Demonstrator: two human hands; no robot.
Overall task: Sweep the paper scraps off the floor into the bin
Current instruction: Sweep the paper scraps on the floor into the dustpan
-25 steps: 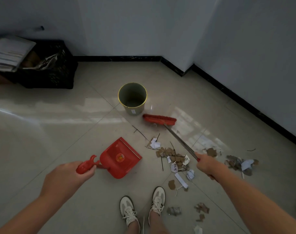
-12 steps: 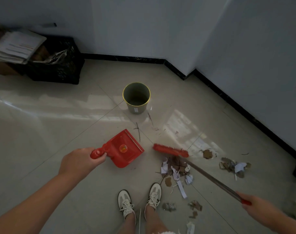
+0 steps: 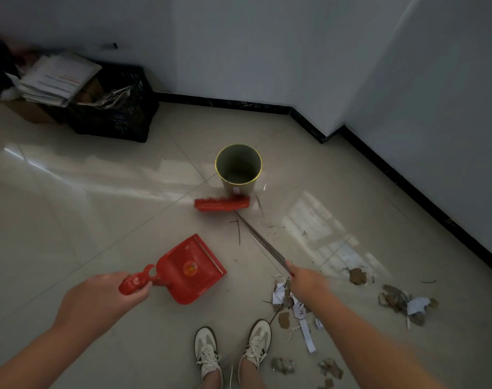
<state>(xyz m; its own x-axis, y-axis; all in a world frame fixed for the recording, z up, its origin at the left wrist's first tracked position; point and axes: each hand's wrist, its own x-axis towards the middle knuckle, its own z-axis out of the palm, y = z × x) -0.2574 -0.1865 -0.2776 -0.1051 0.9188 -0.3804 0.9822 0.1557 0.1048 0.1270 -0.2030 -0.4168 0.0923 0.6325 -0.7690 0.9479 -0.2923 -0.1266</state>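
While nothing showed in the bin, stage: early, with gathering only part-way.
Bin (image 3: 230, 188): upright on the floor (image 3: 99, 220), beyond the broom; no scraps were visible inside, though its bottom was dim.
Left hand (image 3: 99, 301): fingers wrapped round the handle of the red dustpan (image 3: 191, 269), wide lip facing the broom stick; no scraps visible on it; whether it touched the tiles could not be told.
Right hand (image 3: 306, 282): blurred, closed round the near end of the broom stick (image 3: 261, 242).
Broom head (image 3: 222, 204): just beside the bin's near side, well apart from the paper.
Main scraps (image 3: 292, 307): white and brown bits in a loose heap by the right hand, just ahead of the shoes (image 3: 208, 352).
Other scraps: a second cluster (image 3: 402, 301) well off to the right, a lone brown piece (image 3: 357, 276) between, a few bits (image 3: 282, 365) beside the right shoe.
Done: by my reading, a partial gathering at most.
Left: draw the clusters together, sweep them onto the pan, tip it into the bin — nearly the whole job.
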